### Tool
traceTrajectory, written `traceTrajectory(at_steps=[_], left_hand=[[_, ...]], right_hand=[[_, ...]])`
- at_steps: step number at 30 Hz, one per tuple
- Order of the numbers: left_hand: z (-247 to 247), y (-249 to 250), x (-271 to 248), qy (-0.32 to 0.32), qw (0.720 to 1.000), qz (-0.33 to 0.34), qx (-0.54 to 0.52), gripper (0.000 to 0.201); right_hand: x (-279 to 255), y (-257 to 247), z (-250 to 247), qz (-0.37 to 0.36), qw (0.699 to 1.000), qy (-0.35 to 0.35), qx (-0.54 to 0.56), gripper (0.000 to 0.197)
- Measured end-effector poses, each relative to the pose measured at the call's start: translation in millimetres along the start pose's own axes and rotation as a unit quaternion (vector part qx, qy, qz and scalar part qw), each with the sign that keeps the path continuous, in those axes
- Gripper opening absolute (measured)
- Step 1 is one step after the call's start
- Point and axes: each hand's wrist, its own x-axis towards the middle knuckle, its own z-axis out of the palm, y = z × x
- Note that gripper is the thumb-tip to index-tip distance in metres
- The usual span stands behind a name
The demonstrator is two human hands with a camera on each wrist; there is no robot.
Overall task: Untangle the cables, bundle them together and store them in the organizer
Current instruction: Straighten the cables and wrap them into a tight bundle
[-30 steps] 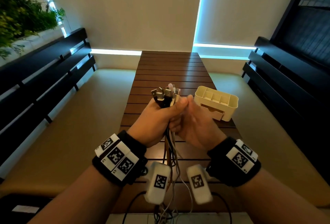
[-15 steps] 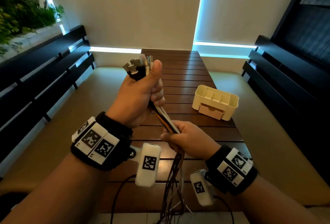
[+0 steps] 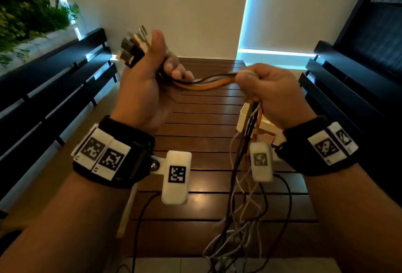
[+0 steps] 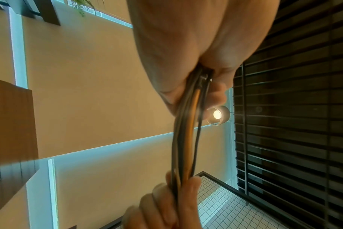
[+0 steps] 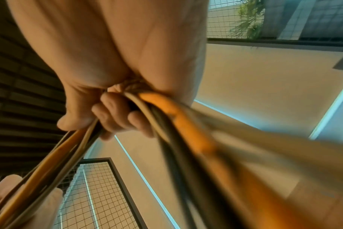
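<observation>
My left hand [image 3: 150,77] grips a bundle of cables [image 3: 208,83] just below their plugs [image 3: 134,46], which fan out above my fist. The orange, white and black strands run to the right into my right hand [image 3: 261,85], which grips them a short way along. Below my right fist the loose tails [image 3: 241,203] hang down in a tangle past the table's near edge. In the left wrist view the cables [image 4: 188,139] stretch from my left palm to my right hand's fingers [image 4: 166,206]. In the right wrist view the cables [image 5: 162,117] pass through my curled fingers. The cream organizer [image 3: 245,118] is mostly hidden behind my right hand.
A dark slatted wooden table [image 3: 204,125] lies under my hands. Black benches run along the left [image 3: 54,81] and the right [image 3: 352,81]. Green plants [image 3: 26,16] stand at the upper left. A thin black wrist-camera lead [image 3: 139,218] trails off the near edge.
My left hand has lifted the plug ends up and to the left. My right hand slid along the bundle, then rose to the right, pulling the stretch between my hands nearly level.
</observation>
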Motion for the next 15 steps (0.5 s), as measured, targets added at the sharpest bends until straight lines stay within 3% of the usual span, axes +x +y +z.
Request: traceTrajectory(at_steps=[2, 4, 9, 11, 13, 15], left_hand=[[1.5, -1.2, 4.7, 0.014, 1.000, 0.016, -0.005, 0.036], [-5.8, -10.3, 2.5, 0.051, 0.999, 0.006, -0.005, 0.038], [-40.7, -53.1, -20.7, 0.128, 0.982, -0.073, 0.118, 0.030], [-46.4, -61.8, -26.9, 0.127, 0.963, -0.104, 0.213, 0.027], [-50.0, -64.2, -30.1, 0.107, 0.943, -0.128, 0.289, 0.038], [-47.8, -62.8, -31.8, 0.049, 0.911, -0.142, 0.384, 0.025]], right_hand=[[12.7, -1.4, 0.6, -0.029, 0.999, 0.022, -0.021, 0.003], [14.7, 16.4, 4.0, -0.026, 0.997, 0.007, -0.069, 0.004], [-6.0, 76.3, 13.4, 0.067, 0.983, -0.085, -0.147, 0.007], [-13.3, 82.7, 15.4, 0.088, 0.976, -0.115, -0.162, 0.004], [-15.7, 84.7, 15.5, 0.102, 0.974, -0.126, -0.160, 0.002], [-15.7, 84.8, 15.1, 0.112, 0.976, -0.125, -0.141, 0.004]])
